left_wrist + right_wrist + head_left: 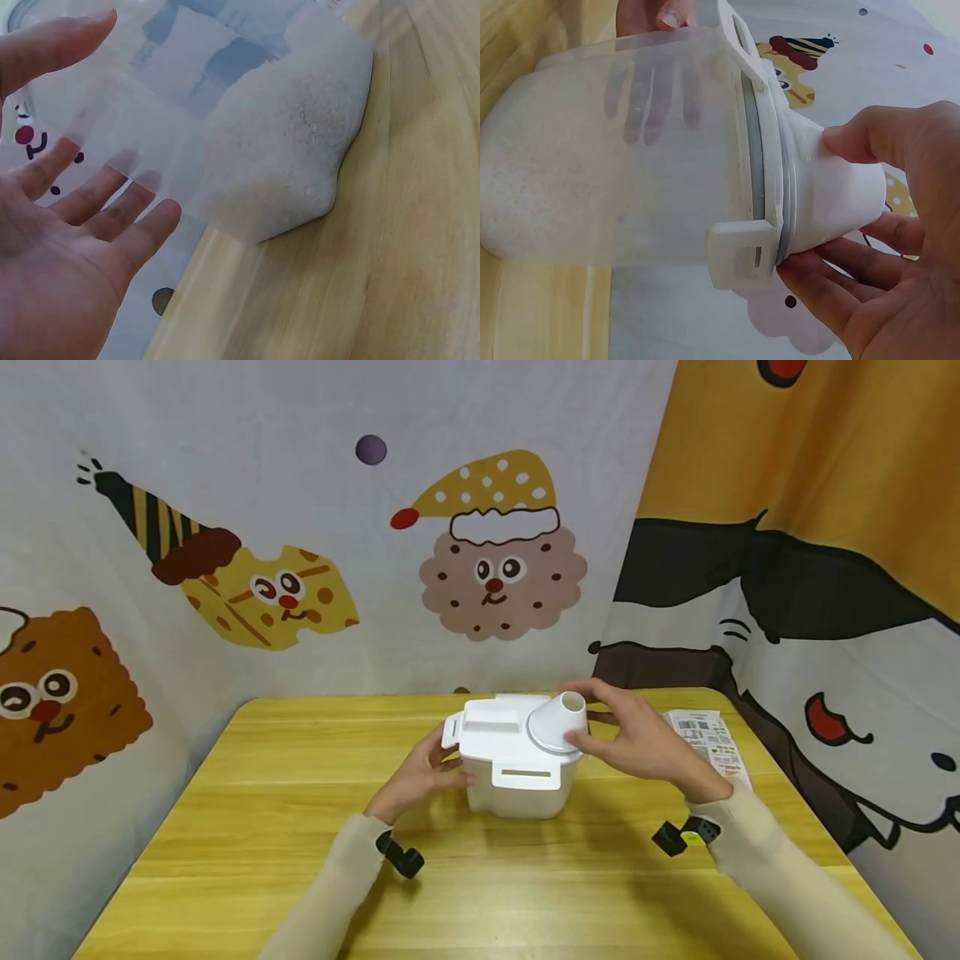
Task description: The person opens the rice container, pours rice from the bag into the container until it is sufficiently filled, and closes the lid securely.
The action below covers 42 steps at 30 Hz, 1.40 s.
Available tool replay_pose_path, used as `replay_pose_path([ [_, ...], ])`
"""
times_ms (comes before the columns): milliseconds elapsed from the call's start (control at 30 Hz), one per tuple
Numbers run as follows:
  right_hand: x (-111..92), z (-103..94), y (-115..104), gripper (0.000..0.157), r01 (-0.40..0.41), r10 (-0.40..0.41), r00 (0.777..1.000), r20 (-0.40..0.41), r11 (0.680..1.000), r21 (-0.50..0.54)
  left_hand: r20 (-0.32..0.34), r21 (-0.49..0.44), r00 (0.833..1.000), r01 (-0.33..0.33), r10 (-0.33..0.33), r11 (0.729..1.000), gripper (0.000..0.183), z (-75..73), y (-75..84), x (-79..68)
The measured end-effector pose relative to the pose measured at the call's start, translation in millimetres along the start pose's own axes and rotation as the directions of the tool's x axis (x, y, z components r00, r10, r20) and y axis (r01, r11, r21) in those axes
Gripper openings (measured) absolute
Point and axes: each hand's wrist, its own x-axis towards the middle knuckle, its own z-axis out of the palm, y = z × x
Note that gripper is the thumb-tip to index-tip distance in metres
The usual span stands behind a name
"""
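A translucent storage container (517,797) stands on the table, with white rice-like grains (300,120) heaped in its lower part. Its white lid (487,739) has side latch flaps and a raised bar. On the lid's right side sits a white cone-shaped spout (557,724). My right hand (637,731) grips this cone, thumb on its near side and fingers around the far side near its base. At the container's left end, my left hand (427,774) touches the wall with fairly straight, spread fingers. Through the wall, those fingers (656,97) show in the right wrist view.
A printed sheet (708,739) lies at the table's right rear, behind the right forearm. The wooden table (300,793) ends at the back against a cartoon-printed curtain (337,493). Each wrist wears a small black camera on a strap (701,828).
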Motion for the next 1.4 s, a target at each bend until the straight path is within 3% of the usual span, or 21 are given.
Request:
replay_pose_path([
  [233,1,-0.2,2,0.057,0.006,-0.006,1.0,0.004,1.0,0.001,0.001,-0.028,1.0,-0.015,0.015,1.0,0.092,-0.7,-3.8,1.5],
  [467,7,-1.6,11,0.056,0.027,-0.028,0.999,0.021,0.999,0.017,-0.044,-0.008,0.999,-0.011,0.01,1.0,0.091,5.6,-3.3,-3.0],
  [800,18,-7.9,21,0.054,0.092,-0.096,0.993,0.071,0.994,0.059,-0.153,0.055,0.988,0.039,-0.03,0.998,0.087,23.9,1.4,-14.2],
  [1033,29,-11.8,32,0.052,0.163,-0.17,0.979,0.115,0.984,0.067,-0.24,0.126,0.97,0.075,-0.043,0.989,0.09,38.6,7.5,-20.1],
  [1400,37,-14.3,39,0.052,0.209,-0.223,0.963,0.148,0.972,0.108,-0.279,0.235,0.96,0.076,-0.007,0.969,0.093,47.7,7.3,-23.1],
])
